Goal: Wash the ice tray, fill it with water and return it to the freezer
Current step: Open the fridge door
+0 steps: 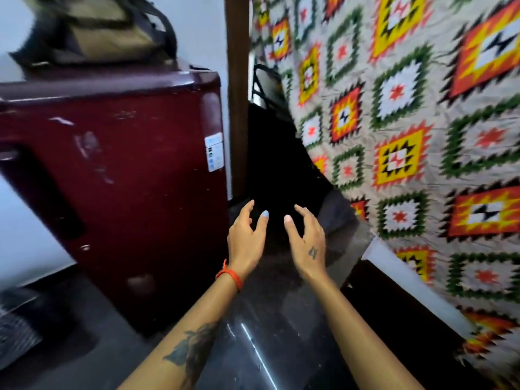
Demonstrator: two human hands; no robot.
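A dark red fridge (118, 170) stands at the left with its door closed and a dark handle recess on its left side. No ice tray is in view. My left hand (246, 237) and my right hand (305, 237) are both held out in front of me over the dark floor, just right of the fridge's corner. Their fingers are loosely spread and hold nothing. An orange thread band circles my left wrist.
A bag (98, 32) lies on top of the fridge. A bed with a bright patterned cover (408, 136) fills the right side. A brown door frame (237, 94) rises between them, with a dark gap behind. The floor (267, 347) is dark and glossy.
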